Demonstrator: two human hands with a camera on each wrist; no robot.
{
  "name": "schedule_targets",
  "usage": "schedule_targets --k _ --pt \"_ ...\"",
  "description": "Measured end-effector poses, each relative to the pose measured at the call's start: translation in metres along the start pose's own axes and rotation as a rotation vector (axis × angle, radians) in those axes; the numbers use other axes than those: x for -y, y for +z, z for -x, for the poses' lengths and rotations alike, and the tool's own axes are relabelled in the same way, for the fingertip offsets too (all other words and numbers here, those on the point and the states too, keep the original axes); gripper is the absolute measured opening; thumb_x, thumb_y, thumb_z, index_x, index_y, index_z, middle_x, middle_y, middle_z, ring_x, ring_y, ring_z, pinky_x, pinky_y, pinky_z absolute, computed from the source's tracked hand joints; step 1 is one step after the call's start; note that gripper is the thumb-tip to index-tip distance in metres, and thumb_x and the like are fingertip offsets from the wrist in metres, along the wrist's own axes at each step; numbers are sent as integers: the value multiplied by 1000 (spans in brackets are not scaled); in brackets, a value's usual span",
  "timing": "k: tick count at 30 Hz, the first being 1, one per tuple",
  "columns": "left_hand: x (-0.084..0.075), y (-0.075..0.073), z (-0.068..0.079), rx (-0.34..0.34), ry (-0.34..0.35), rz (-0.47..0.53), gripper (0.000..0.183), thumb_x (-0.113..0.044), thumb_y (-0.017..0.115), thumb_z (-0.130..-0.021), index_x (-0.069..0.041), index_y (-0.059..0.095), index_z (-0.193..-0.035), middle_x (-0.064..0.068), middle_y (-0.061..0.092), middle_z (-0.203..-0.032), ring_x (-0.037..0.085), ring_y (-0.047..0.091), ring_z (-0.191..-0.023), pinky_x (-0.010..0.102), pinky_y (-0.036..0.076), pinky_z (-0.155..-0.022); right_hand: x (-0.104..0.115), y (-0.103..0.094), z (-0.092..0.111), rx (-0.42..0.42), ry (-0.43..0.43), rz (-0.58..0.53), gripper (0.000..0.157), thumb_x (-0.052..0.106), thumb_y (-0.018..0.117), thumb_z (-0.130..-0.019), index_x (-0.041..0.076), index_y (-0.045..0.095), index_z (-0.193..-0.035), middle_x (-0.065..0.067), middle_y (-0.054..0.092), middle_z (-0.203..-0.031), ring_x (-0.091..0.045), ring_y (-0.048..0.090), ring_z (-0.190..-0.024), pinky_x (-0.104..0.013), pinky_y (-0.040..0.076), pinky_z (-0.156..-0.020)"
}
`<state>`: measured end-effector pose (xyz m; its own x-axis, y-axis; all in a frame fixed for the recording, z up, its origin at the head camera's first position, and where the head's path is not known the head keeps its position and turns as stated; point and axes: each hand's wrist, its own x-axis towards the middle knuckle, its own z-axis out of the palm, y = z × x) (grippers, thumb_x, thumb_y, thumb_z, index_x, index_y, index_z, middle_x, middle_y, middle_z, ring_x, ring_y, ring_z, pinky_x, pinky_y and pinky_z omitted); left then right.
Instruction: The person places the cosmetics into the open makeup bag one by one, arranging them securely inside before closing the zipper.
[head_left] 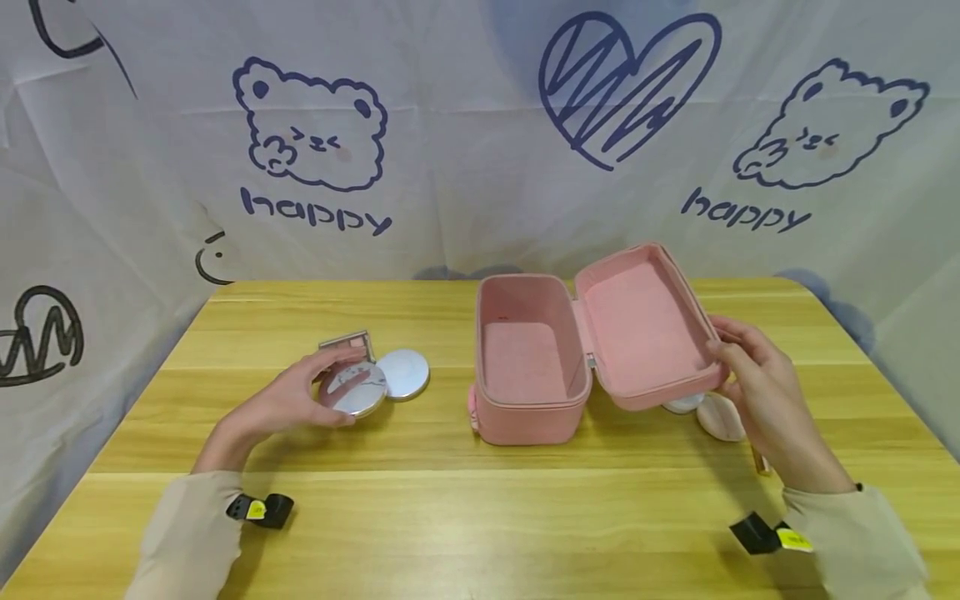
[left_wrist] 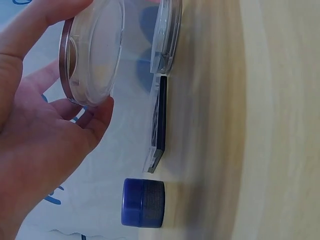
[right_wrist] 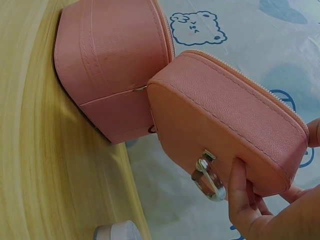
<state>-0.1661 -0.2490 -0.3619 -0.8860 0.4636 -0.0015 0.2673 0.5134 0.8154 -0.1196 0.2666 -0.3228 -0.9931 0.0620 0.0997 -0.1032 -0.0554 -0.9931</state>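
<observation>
In the head view my left hand (head_left: 281,404) grips a round powder compact (head_left: 362,392) with a marbled, shiny face, raised over the left side of the table. The left wrist view shows the compact (left_wrist: 95,52) edge-on, clear-sided with a brown rim, thumb and fingers around it. A pink zip-up cosmetic case (head_left: 531,422) stands open at the middle, its inside bare. My right hand (head_left: 772,408) holds the far right edge of its lid (head_left: 645,321), swung out to the right. A metal-fitted handle (right_wrist: 212,182) hangs from the lid's outside.
Beside the held compact lie a silver round compact (head_left: 405,373) and a clear-lidded palette (head_left: 348,340). A dark blue jar (left_wrist: 143,202) stands near them. Partly under the lid are a white round item (head_left: 684,405), a beige round item (head_left: 720,418) and a gold-coloured stick (head_left: 761,462).
</observation>
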Motion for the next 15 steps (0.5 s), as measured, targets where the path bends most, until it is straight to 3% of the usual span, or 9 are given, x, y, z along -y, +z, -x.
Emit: schedule_targets --k 15 --pt "-8 1 -13 -7 26 86 86 -9 82 -72 -4 38 -146 19 39 -146 35 37 -129 49 31 -104 2 0 -2 -3 3 18 25 17 54 -99 17 52 -124 -1 45 -122 -14 51 -104 -20 52 -74"
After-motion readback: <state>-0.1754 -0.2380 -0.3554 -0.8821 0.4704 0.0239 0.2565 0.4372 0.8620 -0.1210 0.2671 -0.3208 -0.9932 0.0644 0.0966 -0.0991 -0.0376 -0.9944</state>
